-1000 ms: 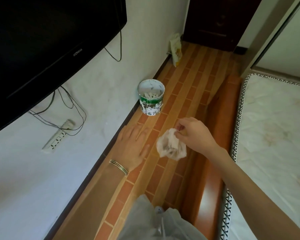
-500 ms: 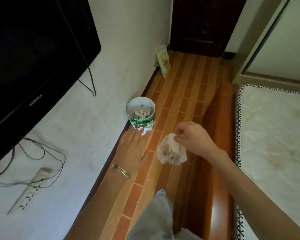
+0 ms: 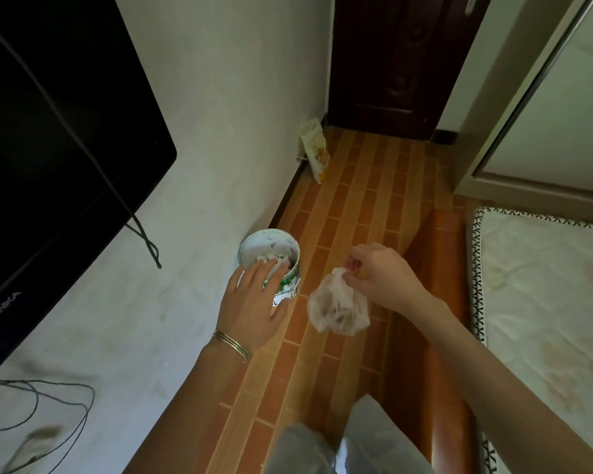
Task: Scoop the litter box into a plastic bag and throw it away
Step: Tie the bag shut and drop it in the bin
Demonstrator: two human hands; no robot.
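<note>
Head view: right grip [image 3: 380,275] pinches the neck of the part-filled plastic bag [image 3: 338,311], hanging just beside the waste bucket [image 3: 290,285]; left grip [image 3: 254,302], fingers flat, hovers at its rim. Scooping looks done; binning remains.

A small, crumpled, translucent plastic bag [image 3: 338,311] hangs just beside the white-and-green bin [image 3: 264,242].
</note>
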